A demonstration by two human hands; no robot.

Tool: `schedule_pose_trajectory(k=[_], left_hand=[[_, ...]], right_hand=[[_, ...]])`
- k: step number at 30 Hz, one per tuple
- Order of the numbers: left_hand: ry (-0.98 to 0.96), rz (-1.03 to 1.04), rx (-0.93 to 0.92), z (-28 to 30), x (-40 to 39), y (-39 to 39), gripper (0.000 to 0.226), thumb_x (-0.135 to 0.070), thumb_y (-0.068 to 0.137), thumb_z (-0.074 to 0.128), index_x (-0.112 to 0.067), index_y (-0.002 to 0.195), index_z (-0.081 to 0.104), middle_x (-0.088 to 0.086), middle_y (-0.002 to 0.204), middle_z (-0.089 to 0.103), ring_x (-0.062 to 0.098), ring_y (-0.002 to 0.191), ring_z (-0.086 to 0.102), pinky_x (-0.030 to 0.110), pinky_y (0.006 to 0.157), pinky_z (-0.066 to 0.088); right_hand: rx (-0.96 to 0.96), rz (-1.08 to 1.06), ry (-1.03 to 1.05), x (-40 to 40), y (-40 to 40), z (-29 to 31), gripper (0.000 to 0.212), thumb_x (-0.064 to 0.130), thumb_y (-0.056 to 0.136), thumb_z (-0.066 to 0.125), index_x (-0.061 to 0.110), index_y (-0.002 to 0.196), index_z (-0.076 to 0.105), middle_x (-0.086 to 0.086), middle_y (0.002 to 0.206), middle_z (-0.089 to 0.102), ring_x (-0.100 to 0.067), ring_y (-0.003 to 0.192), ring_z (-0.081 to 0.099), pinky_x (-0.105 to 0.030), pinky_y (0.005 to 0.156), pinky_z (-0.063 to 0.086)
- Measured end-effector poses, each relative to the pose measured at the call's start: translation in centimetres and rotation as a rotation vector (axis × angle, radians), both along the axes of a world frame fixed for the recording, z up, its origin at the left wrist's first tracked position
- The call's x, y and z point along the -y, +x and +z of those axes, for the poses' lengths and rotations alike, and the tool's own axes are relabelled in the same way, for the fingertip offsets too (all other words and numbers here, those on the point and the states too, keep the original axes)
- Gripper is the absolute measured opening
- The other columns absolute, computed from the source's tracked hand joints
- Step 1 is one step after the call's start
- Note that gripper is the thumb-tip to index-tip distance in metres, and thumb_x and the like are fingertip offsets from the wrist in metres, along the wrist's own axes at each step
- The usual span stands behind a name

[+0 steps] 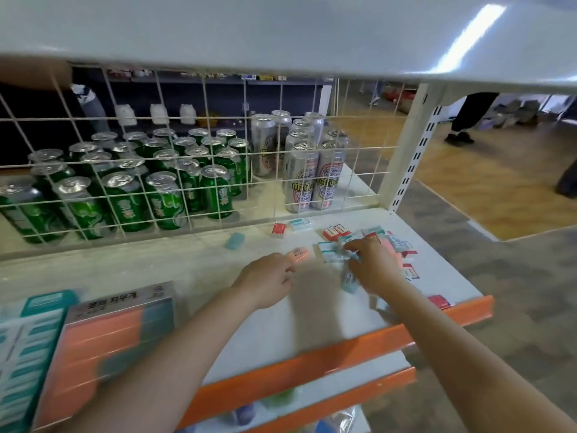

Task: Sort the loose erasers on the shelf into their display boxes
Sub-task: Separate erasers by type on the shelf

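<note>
In the head view, the left hand (270,278) reached over the white shelf (199,270), its fingers curled, the fingertips pinching or touching an orange eraser (298,254); blur kept me from telling which. The right hand (373,265) lay just to the right, fingers bent round a small stack of teal-and-white erasers (329,254), with one teal eraser (348,281) tilted beneath the palm.

More loose erasers (396,242) lay heaped past the right hand, toward the shelf's right end, red, pink and teal ones mixed. Two red ones (335,231) sat just behind the heap. Further back a single red eraser (278,229) and a teal-and-white one (300,224) lay side by side near the wire grid (156,195). A plain blue eraser (235,240) lay apart to the left. Another red one (438,301) rested at the orange front edge (343,348).

At the lower left stood two display boxes: an orange box (103,348) holding rows of orange erasers with some teal, and a teal box (28,348) touching its left side.

Behind the grid stood green cans (125,198) and taller silver cans (315,182).
</note>
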State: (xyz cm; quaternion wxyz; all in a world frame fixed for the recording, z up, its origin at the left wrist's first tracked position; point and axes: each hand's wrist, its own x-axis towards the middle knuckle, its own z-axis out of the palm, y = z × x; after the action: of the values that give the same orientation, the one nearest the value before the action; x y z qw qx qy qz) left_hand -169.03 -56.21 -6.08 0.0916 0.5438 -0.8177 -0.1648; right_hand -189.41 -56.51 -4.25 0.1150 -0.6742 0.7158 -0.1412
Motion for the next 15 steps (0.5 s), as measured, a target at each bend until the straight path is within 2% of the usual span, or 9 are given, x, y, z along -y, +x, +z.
schedule_pose_trajectory(k=[4, 6, 8, 12, 15], left_hand=[[0.004, -0.052, 0.005, -0.9, 1.6, -2.8, 0.037, -0.026, 0.093, 0.047, -0.015, 0.129, 0.051, 0.002, 0.141, 0.042, 0.022, 0.128, 0.042, 0.031, 0.1, 0.039], [0.014, -0.069, 0.018, -1.3, 2.3, -3.9, 0.036, -0.028, 0.093, 0.047, -0.011, 0.124, 0.052, 0.004, 0.135, 0.046, 0.023, 0.124, 0.044, 0.034, 0.099, 0.039], [0.022, -0.104, 0.039, -1.3, 2.8, -5.0, 0.036, -0.026, 0.094, 0.046, -0.009, 0.125, 0.051, 0.005, 0.134, 0.046, 0.022, 0.124, 0.043, 0.031, 0.101, 0.035], [0.033, -0.137, 0.061, -1.7, 3.8, -6.6, 0.032, -0.023, 0.092, 0.044, -0.009, 0.12, 0.052, 0.005, 0.131, 0.045, 0.026, 0.121, 0.044, 0.033, 0.099, 0.036], [0.039, -0.136, 0.085, -1.8, 4.3, -7.3, 0.038, -0.022, 0.09, 0.044, -0.011, 0.126, 0.05, 0.003, 0.142, 0.038, 0.026, 0.124, 0.042, 0.036, 0.101, 0.037]], right_hand=[[-0.029, 0.011, -0.013, 1.8, -2.1, -0.1, 0.042, 0.01, 0.088, 0.054, 0.016, 0.129, 0.053, -0.006, 0.135, 0.052, -0.025, 0.117, 0.052, -0.034, 0.097, 0.042], [0.006, 0.047, 0.002, 2.6, -2.7, -0.2, 0.04, 0.012, 0.089, 0.054, 0.016, 0.129, 0.053, -0.005, 0.136, 0.05, -0.025, 0.116, 0.053, -0.034, 0.098, 0.042], [0.026, 0.096, 0.012, 3.4, -3.1, -0.2, 0.039, 0.015, 0.091, 0.052, 0.016, 0.13, 0.052, -0.003, 0.138, 0.048, -0.024, 0.117, 0.052, -0.033, 0.098, 0.041], [-0.063, 0.196, 0.088, 4.6, -3.5, -0.1, 0.04, 0.019, 0.095, 0.045, 0.018, 0.135, 0.044, -0.002, 0.142, 0.043, -0.023, 0.124, 0.047, -0.034, 0.101, 0.039], [-0.103, 0.237, 0.146, 5.2, -3.7, -0.2, 0.039, 0.018, 0.096, 0.043, 0.02, 0.135, 0.044, -0.002, 0.137, 0.048, -0.022, 0.119, 0.049, -0.033, 0.098, 0.041]])
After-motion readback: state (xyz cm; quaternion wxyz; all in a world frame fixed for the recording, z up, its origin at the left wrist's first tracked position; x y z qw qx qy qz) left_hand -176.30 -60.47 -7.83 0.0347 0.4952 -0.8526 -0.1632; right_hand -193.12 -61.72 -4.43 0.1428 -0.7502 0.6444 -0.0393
